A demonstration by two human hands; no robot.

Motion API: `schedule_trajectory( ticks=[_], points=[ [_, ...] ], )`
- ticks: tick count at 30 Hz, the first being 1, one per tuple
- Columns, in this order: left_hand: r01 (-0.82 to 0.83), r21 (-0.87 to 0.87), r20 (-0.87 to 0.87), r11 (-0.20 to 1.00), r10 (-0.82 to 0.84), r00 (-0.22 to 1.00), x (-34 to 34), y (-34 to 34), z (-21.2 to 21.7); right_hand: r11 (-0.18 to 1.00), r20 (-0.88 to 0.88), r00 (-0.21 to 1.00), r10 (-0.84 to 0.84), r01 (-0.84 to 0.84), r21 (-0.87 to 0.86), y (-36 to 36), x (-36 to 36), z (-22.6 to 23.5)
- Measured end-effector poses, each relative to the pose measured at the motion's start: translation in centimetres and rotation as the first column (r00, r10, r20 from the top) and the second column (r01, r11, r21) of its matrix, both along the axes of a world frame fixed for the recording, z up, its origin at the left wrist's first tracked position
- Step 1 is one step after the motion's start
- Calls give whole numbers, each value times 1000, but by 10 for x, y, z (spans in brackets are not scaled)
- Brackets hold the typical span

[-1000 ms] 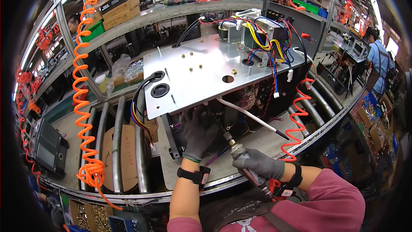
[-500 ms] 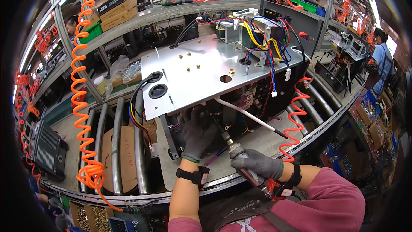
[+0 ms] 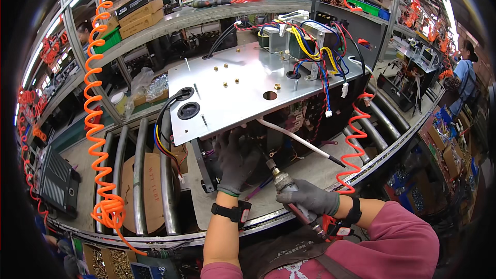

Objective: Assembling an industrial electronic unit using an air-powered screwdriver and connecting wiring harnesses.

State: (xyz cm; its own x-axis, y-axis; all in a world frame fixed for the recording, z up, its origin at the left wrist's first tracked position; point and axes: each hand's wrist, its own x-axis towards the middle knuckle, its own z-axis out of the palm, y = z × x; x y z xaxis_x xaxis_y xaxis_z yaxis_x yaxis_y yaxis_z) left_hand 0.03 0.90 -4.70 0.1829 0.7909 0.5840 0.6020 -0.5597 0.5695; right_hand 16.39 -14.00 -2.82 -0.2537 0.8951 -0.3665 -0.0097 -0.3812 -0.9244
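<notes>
Head view, power driver (image 3: 282, 181), silver-nosed, dark-red body

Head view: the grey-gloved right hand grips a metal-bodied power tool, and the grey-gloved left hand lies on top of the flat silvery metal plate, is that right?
No: the grey-gloved left hand is below the front edge of the flat silvery metal plate, not on top, as the head view shows. The grey-gloved right hand does grip the metal-bodied power tool.

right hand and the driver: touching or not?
Touching. The head view shows the gloved right hand wrapped around the driver, fingers closed over its body.
</notes>
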Motion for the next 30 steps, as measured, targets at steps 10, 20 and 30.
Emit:
schedule_trajectory(
  ticks=[10, 20, 30],
  points=[
    [13, 9, -5, 1000, -13, 1000, 0, 1, 0, 1000, 47, 999, -3, 3, 1, -2, 1, 7],
    [0, 39, 22, 999, -1, 1000, 0, 1, 0, 1000, 24, 1000, 3, -3, 10, 0, -1, -1],
    [13, 20, 39, 1000, -14, 999, -1, -1, 2, 1000, 82, 996, -16, 14, 20, -1, -1, 6]
  ],
)
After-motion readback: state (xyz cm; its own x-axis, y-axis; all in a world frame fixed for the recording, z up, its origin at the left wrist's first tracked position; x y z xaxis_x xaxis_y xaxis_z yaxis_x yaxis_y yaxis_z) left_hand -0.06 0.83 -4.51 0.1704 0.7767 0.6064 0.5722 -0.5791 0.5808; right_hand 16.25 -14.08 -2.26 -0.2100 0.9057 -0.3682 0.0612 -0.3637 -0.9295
